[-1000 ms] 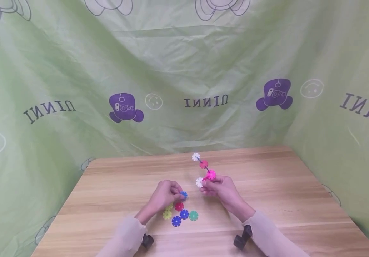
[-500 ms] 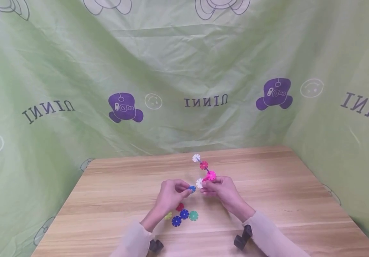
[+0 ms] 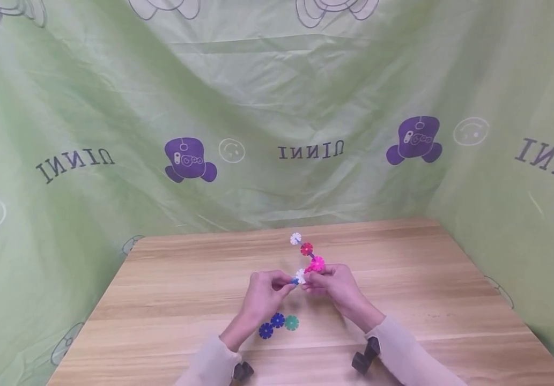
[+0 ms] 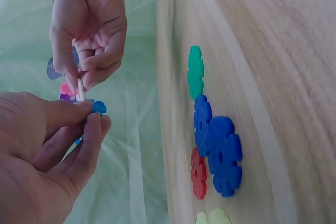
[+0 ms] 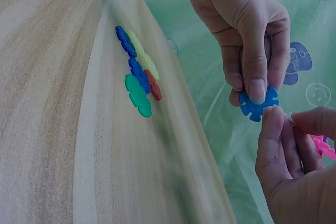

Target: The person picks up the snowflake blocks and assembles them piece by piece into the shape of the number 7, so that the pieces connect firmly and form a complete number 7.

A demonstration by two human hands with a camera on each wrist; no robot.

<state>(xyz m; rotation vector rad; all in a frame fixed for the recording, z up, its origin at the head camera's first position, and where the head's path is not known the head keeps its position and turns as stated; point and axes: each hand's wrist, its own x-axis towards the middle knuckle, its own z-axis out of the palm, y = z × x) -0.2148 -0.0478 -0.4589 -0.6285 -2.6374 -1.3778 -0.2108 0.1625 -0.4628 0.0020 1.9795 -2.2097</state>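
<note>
Between thumb and fingers my left hand point(image 3: 263, 295) pinches a light blue snowflake disc point(image 5: 261, 104). That disc meets the white snowflake disc point(image 3: 300, 276) at the lower end of a chain; whether their slots interlock I cannot tell. My right hand point(image 3: 339, 289) pinches the chain near this white disc. Upward from there the chain runs through a pink disc point(image 3: 317, 263) and a red disc point(image 3: 307, 249) to another white disc point(image 3: 296, 238), with darker pieces linking them. Fingers cover part of the joint.
Loose on the wooden table point(image 3: 392, 321) lie two dark blue discs point(image 3: 266, 330), a green disc point(image 3: 292, 322), a red disc point(image 4: 198, 173) and pale yellow discs point(image 5: 143, 51). In the head view, the left hand and wrist hide the red and yellow ones. A green printed curtain point(image 3: 257, 96) surrounds the table.
My left hand has carried the light blue disc up and right, from above the loose discs to the chain's lower white disc. The right hand and chain have stayed nearly still.
</note>
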